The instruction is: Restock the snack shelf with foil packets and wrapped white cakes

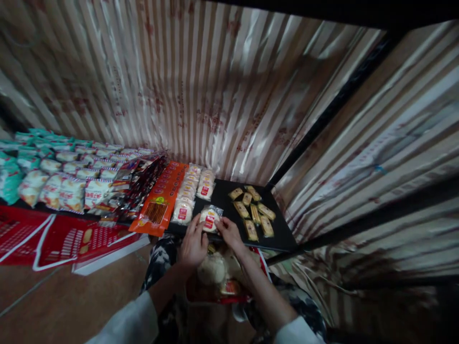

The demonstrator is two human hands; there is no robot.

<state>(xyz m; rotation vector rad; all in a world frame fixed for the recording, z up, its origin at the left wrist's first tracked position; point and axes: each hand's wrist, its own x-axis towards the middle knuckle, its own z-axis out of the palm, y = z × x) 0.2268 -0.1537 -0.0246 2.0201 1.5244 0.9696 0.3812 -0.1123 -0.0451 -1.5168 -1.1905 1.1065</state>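
Both of my hands are at a clear packet of pale, round food with a red label [210, 218], at the front edge of the black shelf [224, 193]. My left hand [194, 242] grips its left side, fingers closed along the edge. On the other side, my right hand [230, 234] pinches the packet's right edge. Just left of it, similar white packets [183, 210] stand in a row, with a shorter row [205, 184] behind. Below my hands, a red basket [233, 300] between my knees holds more pale packets [212, 270], partly hidden by my forearms.
Small yellow wrapped snacks [255, 214] lie on the right of the shelf. To the left are orange bags [158, 203], dark shiny packets [138, 184], white bags [71, 191] and green bags [9, 177]. A red basket [64, 239] stands below. Black poles [322, 114] cross the right side.
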